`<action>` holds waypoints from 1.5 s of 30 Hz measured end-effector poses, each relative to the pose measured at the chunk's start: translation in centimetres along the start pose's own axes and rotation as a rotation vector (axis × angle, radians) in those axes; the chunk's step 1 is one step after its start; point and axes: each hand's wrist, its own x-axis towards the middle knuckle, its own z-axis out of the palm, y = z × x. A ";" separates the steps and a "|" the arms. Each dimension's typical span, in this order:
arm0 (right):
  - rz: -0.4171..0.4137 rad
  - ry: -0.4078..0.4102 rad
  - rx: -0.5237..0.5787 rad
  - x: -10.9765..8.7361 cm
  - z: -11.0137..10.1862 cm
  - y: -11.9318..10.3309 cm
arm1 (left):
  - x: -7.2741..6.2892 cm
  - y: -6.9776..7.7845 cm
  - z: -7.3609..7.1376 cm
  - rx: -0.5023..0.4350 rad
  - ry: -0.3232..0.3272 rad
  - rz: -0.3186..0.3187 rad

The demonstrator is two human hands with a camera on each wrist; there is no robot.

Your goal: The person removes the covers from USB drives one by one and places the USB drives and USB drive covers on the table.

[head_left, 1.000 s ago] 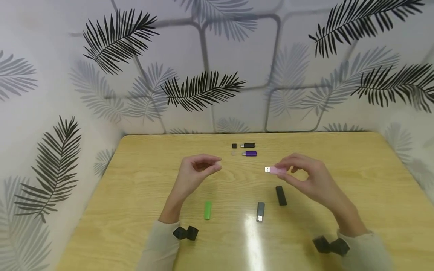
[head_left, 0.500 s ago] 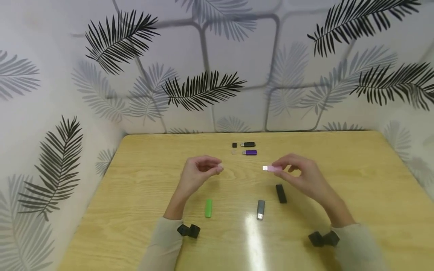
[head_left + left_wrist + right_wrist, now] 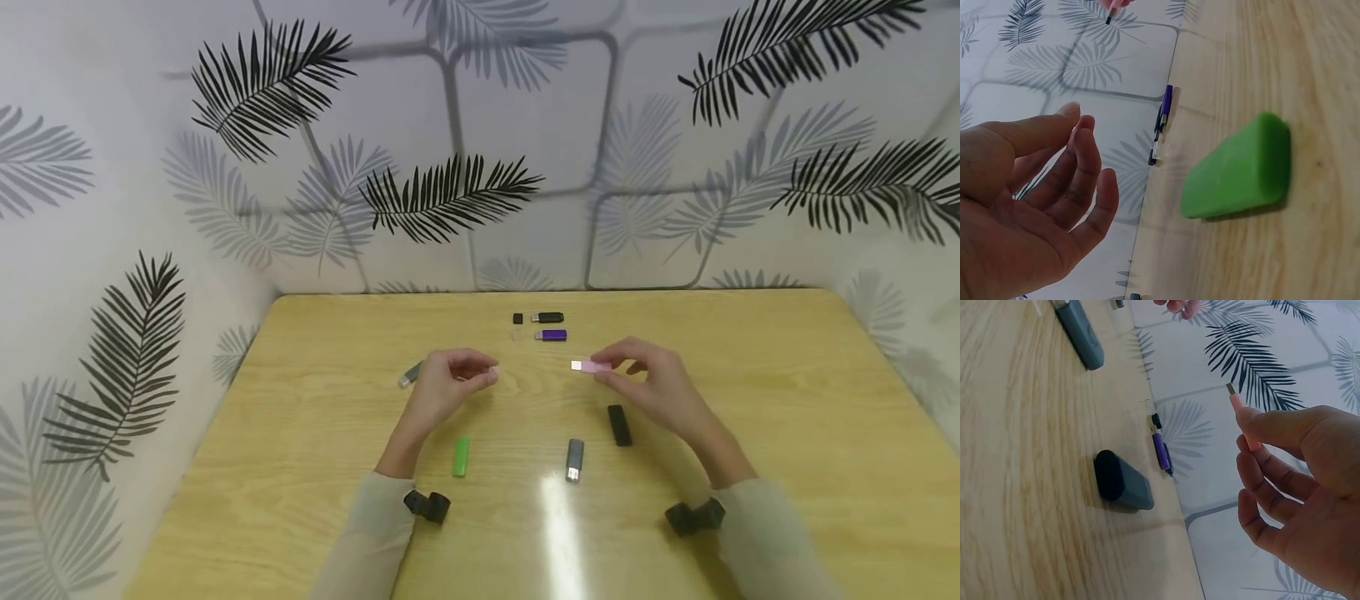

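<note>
From your head view, your right hand [image 3: 652, 379] pinches the pink USB stick [image 3: 595, 367] above the table [image 3: 262, 467], its bare metal connector facing your left hand [image 3: 447, 387]. Your left thumb and fingertips meet, seemingly on a small pale piece [image 3: 492, 372], perhaps a cap, though it is too tiny here to be sure. The step in hand looks like holding the two apart and level; I judge the next move calls for a light, steady pinch and careful alignment, whichever way you take them. Behind lie the purple stick [image 3: 552, 335] beside a clear cap [image 3: 517, 335], and a black stick [image 3: 550, 317] beside a black cap [image 3: 517, 318]. Nearer you are the green piece [image 3: 461, 457], a grey stick [image 3: 574, 458] with its connector bare, and a dark piece [image 3: 619, 426]; a second grey stick [image 3: 412, 375] is partly hidden behind your left hand. In your left wrist view, the fingertips hide most of whatever they pinch; the green piece lies flat nearby, no lettering visible on it. In your right wrist view, thumb and forefinger grip the pink stick's body, connector tip free. You can read no brand, label or writing on anything.
</note>
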 end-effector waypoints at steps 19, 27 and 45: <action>0.158 -0.081 -0.015 3.5 2.1 1.7 | 4.2 -0.2 0.8 0.103 -0.028 -0.111; 0.189 -0.081 0.000 4.9 3.3 2.2 | 5.5 0.0 1.7 0.218 -0.013 -0.148; 0.301 -0.199 0.015 5.9 4.9 3.3 | 7.4 -0.7 3.8 0.450 -0.027 -0.231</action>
